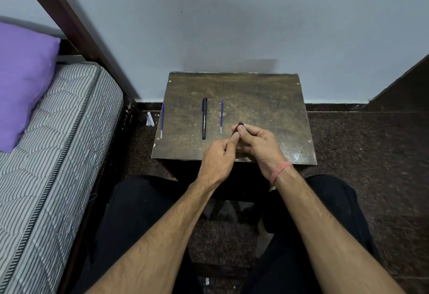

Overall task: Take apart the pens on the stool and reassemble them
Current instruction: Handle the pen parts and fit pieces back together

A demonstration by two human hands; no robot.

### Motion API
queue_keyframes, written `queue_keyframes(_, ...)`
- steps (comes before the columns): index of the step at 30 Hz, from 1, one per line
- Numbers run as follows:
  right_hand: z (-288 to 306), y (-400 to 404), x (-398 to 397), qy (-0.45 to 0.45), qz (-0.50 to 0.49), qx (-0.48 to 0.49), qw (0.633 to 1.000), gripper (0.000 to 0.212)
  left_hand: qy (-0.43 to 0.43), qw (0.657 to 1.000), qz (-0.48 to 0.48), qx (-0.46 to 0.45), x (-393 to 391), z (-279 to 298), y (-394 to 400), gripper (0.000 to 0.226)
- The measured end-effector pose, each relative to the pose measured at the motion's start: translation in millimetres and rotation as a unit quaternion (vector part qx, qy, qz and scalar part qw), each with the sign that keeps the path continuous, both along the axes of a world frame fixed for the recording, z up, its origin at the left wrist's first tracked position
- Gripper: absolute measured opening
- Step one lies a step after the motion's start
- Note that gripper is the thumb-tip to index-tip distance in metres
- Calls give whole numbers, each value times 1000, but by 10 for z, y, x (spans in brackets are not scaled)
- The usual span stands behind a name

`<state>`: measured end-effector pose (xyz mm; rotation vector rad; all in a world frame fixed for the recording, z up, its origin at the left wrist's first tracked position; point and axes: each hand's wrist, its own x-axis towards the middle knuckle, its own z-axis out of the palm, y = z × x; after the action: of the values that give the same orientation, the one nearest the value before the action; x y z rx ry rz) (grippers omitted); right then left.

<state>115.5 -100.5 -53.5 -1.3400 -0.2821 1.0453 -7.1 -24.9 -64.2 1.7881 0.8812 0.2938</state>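
Brown and scratched, the stool point(255, 98) stands by the wall with pen things on top. 1 whole black pen point(204, 118) lies flat near the left side. Just beside it, to its right, lies 1 thin blue refill point(222, 116), not touching it. Another blue refill point(162, 120) sits at the far left edge of the stool. Both hands meet over the front of the stool. The left hand point(217, 161) and the right hand point(257, 145) are closed around 1 small dark pen part point(239, 127) between them. Only its dark tip with a bit of blue pokes out above the fingers. Each grip is pinched tight, with the fingertips pressed on that part and no gap showing. The rest of the part is hidden, so it is hard to tell just which piece it is. It looks like the taking-apart step, or maybe the start of putting a pen back, because 2 refills are out already and 1 pen is whole. The next move likely needs a small twist or pull with both hands, done gently so the little piece does not slip and roll off the stool onto the floor point(371, 154). A bed point(58, 131) with a purple pillow point(23, 80) is at the left.
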Motion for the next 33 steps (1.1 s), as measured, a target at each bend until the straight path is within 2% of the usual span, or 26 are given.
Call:
queue_keyframes(10,69,-17,-13,7,-30,14,999,17,16,1000,5,1,-16,66,14,71)
queue_keyframes(14,111,-58,57,12,-51,15,999,21,-32,998,-12,56,-60,124,-47,44)
queue_keyframes(17,115,-74,101,21,-66,16,997,21,-13,998,-12,58,-55,99,-43,63)
queue_keyframes(21,103,-69,84,39,-66,21,997,17,-17,1000,-3,19,-57,113,-47,60)
queue_keyframes(28,117,-71,104,104,-86,50,990,9,-16,1000,17,-22,-59,140,-58,36)
queue_keyframes(33,88,-66,92,97,-102,38,989,7,-29,993,64,-96,-49,51,-90,33)
